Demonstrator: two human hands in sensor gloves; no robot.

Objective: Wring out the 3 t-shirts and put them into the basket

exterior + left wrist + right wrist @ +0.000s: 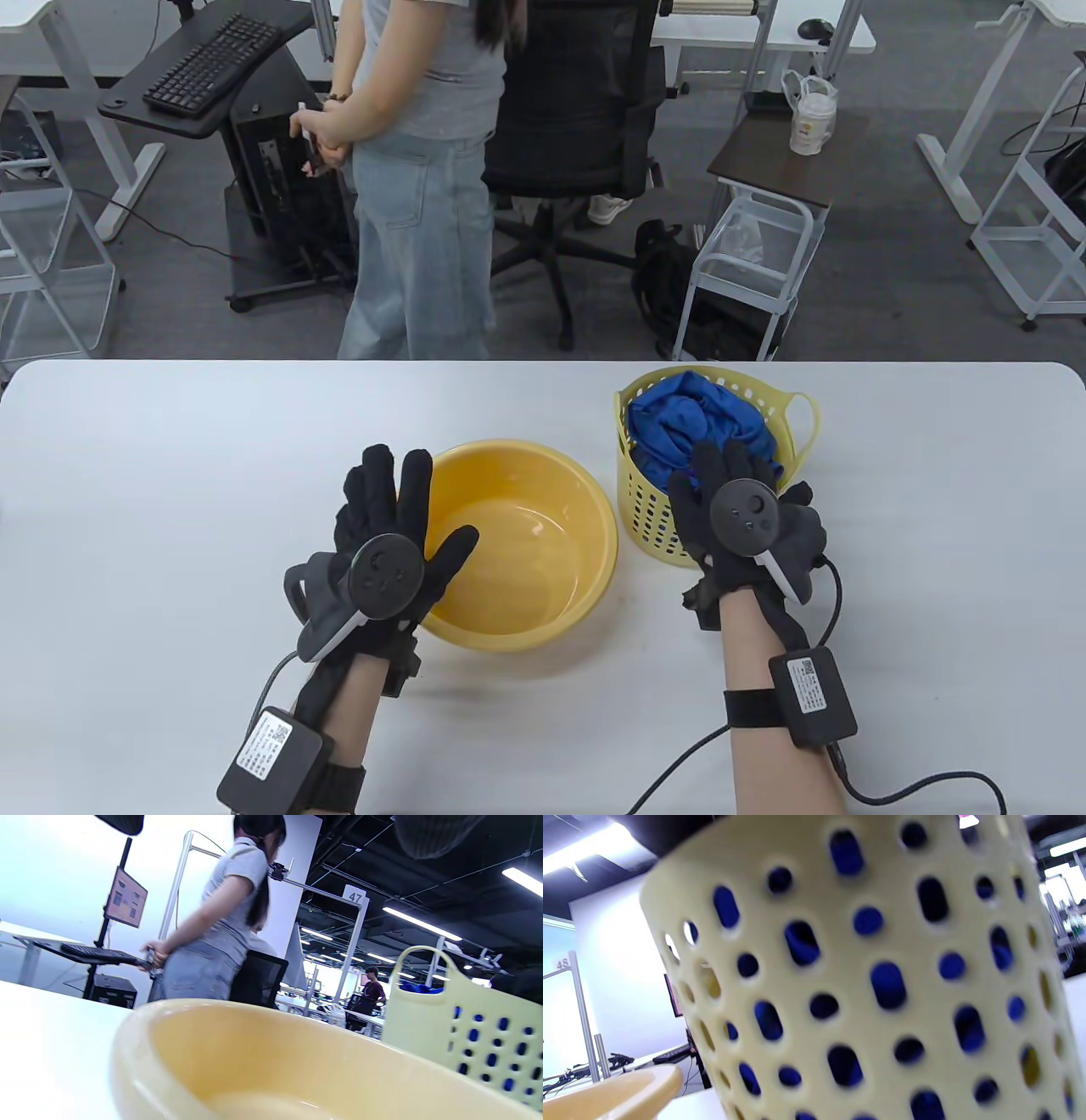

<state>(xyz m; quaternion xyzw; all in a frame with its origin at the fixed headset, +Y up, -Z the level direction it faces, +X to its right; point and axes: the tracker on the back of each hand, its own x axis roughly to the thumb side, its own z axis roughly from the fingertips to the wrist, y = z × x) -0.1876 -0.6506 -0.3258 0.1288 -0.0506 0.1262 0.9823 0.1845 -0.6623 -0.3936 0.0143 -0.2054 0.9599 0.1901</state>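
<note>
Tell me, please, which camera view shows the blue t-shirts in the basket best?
The table view: it looks down into the basket, showing the blue t-shirts bunched at its top. The left wrist view catches only a blue sliver above the rim and through the holes; the right wrist view shows blue through the wall holes alone.

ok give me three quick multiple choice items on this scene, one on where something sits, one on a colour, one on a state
1. Where does the basket stand relative to the basin?
A. to its right in the table view
B. to its left in the table view
C. inside it

2. What colour is the cloth in the basket?
A. red
B. blue
C. white

3. What is in the two hands?
A. each grips a shirt
B. the left grips the basin
C. nothing, fingers spread

Answers:
1 A, the basket is right of the basin, apart from it.
2 B, blue shows over the rim and through the holes.
3 C, the left hand and right hand hold nothing.
</note>
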